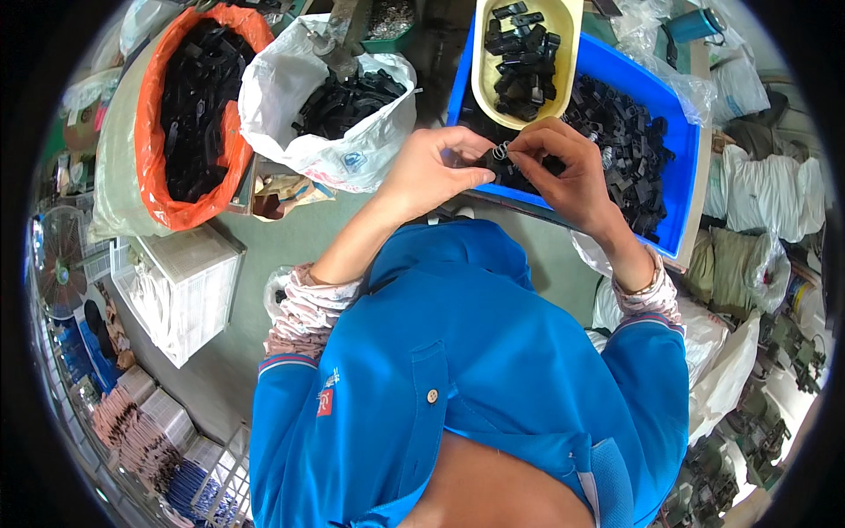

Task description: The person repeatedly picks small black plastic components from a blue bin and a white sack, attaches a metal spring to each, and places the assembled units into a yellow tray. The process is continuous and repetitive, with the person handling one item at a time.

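spring (501, 150), upper centre of frame: pinched by fingers of right hand (570, 170); black part (499, 169): grasped by fingers of left hand (437, 167); best aligned squarely, coils uncrushed.

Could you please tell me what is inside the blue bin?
Inside the blue bin, many small black parts are visible. The yellow tub, left hand and right hand block views of some areas, and anything beneath the top parts is covered.
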Demonstrator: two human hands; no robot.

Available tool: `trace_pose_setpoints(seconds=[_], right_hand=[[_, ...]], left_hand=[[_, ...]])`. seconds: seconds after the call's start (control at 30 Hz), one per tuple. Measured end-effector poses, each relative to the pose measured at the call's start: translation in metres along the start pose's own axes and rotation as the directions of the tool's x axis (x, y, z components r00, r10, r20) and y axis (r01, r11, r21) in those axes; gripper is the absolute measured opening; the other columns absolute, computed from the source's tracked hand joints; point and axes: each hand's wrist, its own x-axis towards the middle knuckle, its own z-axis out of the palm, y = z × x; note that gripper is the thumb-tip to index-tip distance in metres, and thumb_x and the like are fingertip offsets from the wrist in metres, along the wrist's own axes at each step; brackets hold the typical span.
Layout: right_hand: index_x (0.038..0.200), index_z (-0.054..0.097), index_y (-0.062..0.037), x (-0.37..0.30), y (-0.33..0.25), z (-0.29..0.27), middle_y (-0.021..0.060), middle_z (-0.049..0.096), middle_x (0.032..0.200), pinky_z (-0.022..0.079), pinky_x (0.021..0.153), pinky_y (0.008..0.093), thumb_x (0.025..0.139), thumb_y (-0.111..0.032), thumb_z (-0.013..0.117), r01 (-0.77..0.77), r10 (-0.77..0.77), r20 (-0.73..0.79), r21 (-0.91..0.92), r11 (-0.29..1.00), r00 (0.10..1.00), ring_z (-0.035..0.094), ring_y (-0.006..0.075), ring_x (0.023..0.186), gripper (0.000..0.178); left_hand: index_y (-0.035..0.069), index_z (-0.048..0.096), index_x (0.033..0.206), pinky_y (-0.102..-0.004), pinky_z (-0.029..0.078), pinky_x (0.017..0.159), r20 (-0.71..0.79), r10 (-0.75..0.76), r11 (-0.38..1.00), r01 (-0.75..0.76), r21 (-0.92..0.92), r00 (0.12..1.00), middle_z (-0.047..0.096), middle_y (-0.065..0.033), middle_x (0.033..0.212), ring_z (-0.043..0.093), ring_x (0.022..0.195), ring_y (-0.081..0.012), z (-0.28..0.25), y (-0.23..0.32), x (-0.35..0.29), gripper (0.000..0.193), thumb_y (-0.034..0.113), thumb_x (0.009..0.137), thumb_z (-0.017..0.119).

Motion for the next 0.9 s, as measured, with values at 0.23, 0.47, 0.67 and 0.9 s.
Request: trace_pose_setpoints(seconds=[0.23,0.47,0.67,0.9], right_hand=[[0.093,0.068,0.0011,0.013,-0.004,0.006,0.0086,0.064,0.093,0.051,0.07,0.0278,0.082,0.005,0.069,0.159,-0.15,0.086,-0.104,0.982,0.985,0.064,0.016,0.081,0.011],[0.103,0.062,0.0026,0.038,0.002,0.006,0.012,0.069,0.099,0.055,0.074,0.0294,0.088,-0.004,0.067,-0.149,0.107,0.188,0.228,0.962,0.976,0.067,0.0174,0.088,0.017],[0.122,0.052,0.0039,0.014,0.005,0.033,0.015,0.066,0.109,0.057,0.076,0.0304,0.092,-0.008,0.064,-0.416,0.403,0.157,0.572,0.707,0.901,0.068,0.0232,0.095,0.034],[0.112,0.06,0.0088,0.003,0.02,0.069,0.0146,0.065,0.105,0.058,0.083,0.0344,0.091,0.0,0.062,-0.237,0.547,0.04,0.926,0.295,0.836,0.068,0.0231,0.093,0.023]], left_hand=[[0.0,0.068,0.107,-0.0265,0.053,0.076,-0.064,0.006,1.0,-0.008,-0.025,0.998,0.07,-0.0071,0.091,0.063,0.082,-0.0106,-0.005,-0.001,-0.006,0.03,0.002,0.078,0.077],[0.006,0.058,0.123,-0.0211,0.05,0.062,-0.198,0.066,0.991,-0.088,-0.104,0.978,0.066,-0.0039,0.093,0.059,0.081,-0.007,0.003,-0.009,-0.007,0.044,0.002,0.082,0.074],[0.007,0.056,0.121,-0.0216,0.05,0.057,-0.377,0.027,0.953,-0.138,-0.271,0.926,0.065,-0.004,0.086,0.06,0.078,-0.0076,-0.002,-0.008,-0.002,0.04,0.004,0.084,0.073],[-0.001,0.055,0.121,-0.0212,0.05,0.054,-0.409,0.057,0.924,-0.203,-0.324,0.911,0.068,-0.009,0.091,0.061,0.073,-0.0089,0.002,-0.022,0.007,0.036,0.007,0.089,0.07]])
